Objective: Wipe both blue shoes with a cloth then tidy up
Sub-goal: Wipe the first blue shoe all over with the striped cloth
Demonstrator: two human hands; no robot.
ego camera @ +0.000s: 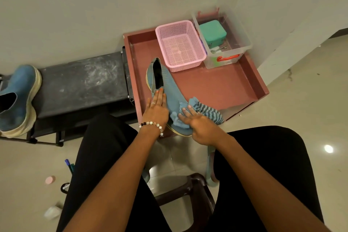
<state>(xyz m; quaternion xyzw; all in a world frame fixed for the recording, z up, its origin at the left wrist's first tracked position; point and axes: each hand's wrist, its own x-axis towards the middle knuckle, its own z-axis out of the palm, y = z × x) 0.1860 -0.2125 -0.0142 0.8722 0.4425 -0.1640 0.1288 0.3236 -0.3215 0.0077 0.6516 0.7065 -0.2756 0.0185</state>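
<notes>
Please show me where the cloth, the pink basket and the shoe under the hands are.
cloth (205, 109), head view, on its striped part.
pink basket (180, 47), head view, on its mesh floor.
blue shoe (174, 94), head view, on its knit upper.

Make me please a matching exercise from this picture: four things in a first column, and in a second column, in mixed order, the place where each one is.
Things:
1. blue knit shoe
2. blue boot
3. green box
4. striped cloth

Places:
A. inside the clear plastic container
B. under the right hand, against the shoe's toe end
C. on the black bench at the left
D. on the red tray, in front of the pink basket, with the left hand flat on it

Pairs: 1-D, 2-C, 3-A, 4-B
</notes>
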